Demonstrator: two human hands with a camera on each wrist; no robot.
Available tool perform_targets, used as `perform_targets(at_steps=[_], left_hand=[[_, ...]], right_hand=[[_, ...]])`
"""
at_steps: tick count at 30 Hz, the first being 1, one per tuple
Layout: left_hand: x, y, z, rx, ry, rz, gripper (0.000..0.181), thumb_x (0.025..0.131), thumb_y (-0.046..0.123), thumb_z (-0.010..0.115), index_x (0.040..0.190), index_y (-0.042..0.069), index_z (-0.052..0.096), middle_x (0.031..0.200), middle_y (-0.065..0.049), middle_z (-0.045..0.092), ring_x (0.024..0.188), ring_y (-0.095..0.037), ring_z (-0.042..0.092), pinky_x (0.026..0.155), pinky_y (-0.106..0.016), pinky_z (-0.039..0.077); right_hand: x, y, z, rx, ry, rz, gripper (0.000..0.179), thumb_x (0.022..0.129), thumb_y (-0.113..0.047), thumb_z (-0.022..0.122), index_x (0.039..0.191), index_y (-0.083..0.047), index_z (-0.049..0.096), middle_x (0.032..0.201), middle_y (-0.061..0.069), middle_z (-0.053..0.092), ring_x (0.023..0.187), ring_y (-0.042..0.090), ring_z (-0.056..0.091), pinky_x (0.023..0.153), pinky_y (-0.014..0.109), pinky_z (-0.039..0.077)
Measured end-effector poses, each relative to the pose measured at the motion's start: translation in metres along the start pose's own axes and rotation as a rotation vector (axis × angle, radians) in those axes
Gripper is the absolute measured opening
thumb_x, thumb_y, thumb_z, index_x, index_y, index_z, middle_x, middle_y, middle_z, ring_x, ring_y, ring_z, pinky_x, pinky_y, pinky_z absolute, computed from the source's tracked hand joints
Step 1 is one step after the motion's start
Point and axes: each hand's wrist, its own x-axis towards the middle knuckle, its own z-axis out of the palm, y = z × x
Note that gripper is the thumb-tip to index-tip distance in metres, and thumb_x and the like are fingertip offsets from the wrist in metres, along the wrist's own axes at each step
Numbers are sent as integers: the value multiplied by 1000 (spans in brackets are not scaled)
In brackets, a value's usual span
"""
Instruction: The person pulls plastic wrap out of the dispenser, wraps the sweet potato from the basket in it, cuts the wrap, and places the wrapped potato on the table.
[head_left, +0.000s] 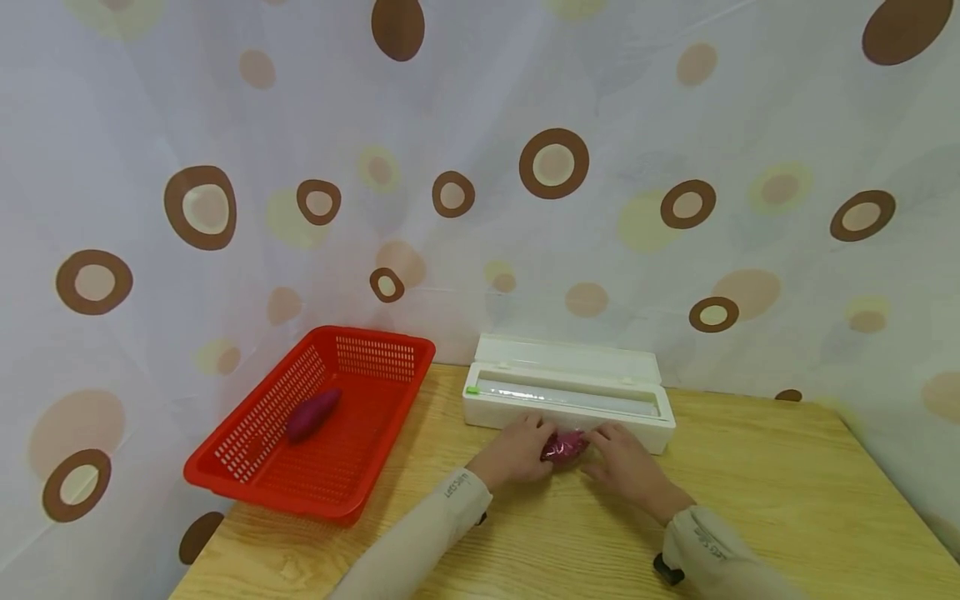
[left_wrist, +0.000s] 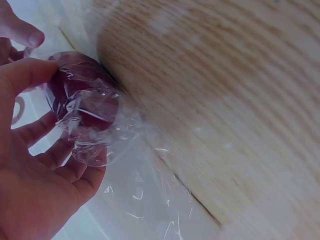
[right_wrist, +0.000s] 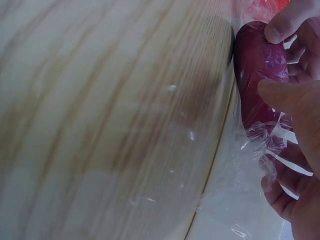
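1. Head view: we list one film-wrapped purple sweet potato (head_left: 566, 448) on the table (head_left: 757, 475), before the white box (head_left: 480, 410); long axis roughly left to right, our left hand (head_left: 519, 451) and right hand (head_left: 627, 468) at its ends.
2. Left wrist view: we note left fingers (left_wrist: 92, 177) curled, narrowly parted, holding the near end and crumpled clear film (left_wrist: 89, 150).
3. Right wrist view: we record right thumb on its side, fingers part-curled at bunched film; far end points toward the left hand.
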Motion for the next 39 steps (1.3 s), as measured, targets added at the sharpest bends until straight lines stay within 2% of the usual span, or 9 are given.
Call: perform_targets(at_steps=[9, 14, 21, 26, 29, 32, 34, 39], left_hand=[[-4, 0, -4, -68, -20, 12, 48, 86, 35, 64, 128, 19, 49, 115, -1, 52, 100, -11, 48, 85, -26, 44], [-5, 0, -6, -128, -52, -3, 39, 89, 33, 62, 124, 19, 50, 110, 0, 51, 95, -9, 48, 78, -23, 45], [-5, -1, -3, -250, -87, -6, 32, 94, 31, 55, 123, 17, 51, 111, 1, 52, 99, -9, 49, 85, -23, 45], [-6, -2, -3, -310, -106, -4, 29, 97, 29, 50, 123, 16, 50, 110, 1, 56, 98, -8, 53, 84, -23, 46], [-7, -2, -5, -342, -113, -1, 27, 99, 27, 47, 122, 13, 50, 104, 1, 58, 92, -7, 54, 80, -22, 46], [-8, -3, -6, -331, -106, 13, 24, 100, 28, 45, 118, 13, 51, 96, 4, 56, 83, -5, 52, 73, -21, 45], [-9, -3, -6, -294, -101, 22, 26, 99, 33, 48, 116, 15, 52, 95, 5, 54, 83, -5, 51, 71, -20, 45], [-11, -3, -4, -165, -75, 33, 42, 88, 36, 67, 122, 19, 51, 112, 4, 52, 101, -7, 52, 85, -22, 45]], right_hand=[[5, -7, 1, 14, -41, 24, 50, 73, -25, 82, 115, -7, 63, 107, 9, 60, 100, 28, 56, 87, 45, 46], [7, -11, 3, 10, -78, 59, 54, 71, -27, 83, 117, -10, 63, 109, 8, 58, 102, 26, 54, 89, 46, 46], [8, -17, 4, 17, -113, 105, 53, 71, -26, 83, 115, -7, 62, 107, 8, 57, 102, 27, 52, 91, 45, 43], [9, -18, 5, 20, -126, 81, 50, 72, -27, 82, 113, -7, 62, 109, 8, 59, 104, 29, 53, 92, 46, 43], [9, -17, 6, 16, -142, 59, 49, 74, -29, 81, 113, -8, 61, 107, 6, 60, 101, 27, 54, 89, 45, 44], [8, -14, 8, 24, -166, 59, 46, 78, -31, 77, 115, -9, 61, 108, 6, 60, 102, 26, 54, 89, 46, 44], [8, -13, 9, 43, -183, 81, 44, 81, -31, 74, 117, -10, 60, 110, 6, 60, 104, 26, 54, 91, 46, 43], [8, -12, 9, 92, -209, 133, 41, 86, -29, 69, 120, -9, 59, 116, 9, 58, 110, 28, 52, 93, 47, 41]])
